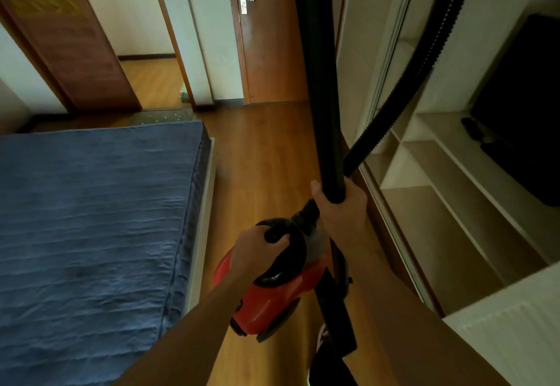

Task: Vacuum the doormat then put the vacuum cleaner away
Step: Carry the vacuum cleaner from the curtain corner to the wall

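Left hand (257,249) wrapped tight around the black handle (277,231) on top of the red vacuum cleaner (272,291), lifted clear above the wooden floor (266,149). Right hand (341,206) closed around the long black tube (322,82), held upright and reaching past the top of the view. Ribbed black hose (424,64) curving down from the upper right and meeting the right hand just beside the tube. Flat black floor nozzle (338,316) hanging low, just right of the red body. Bed with a blue cover (91,234) on the left. White shelves (454,188) on the right, with a dark screen (521,106) on them. Brown door (266,37) with a silver handle straight ahead, shut. Small greenish doormat (163,115) far off, on the floor past the bed, well apart from the vacuum cleaner. A shoe (322,335) peeking out low down by the nozzle.
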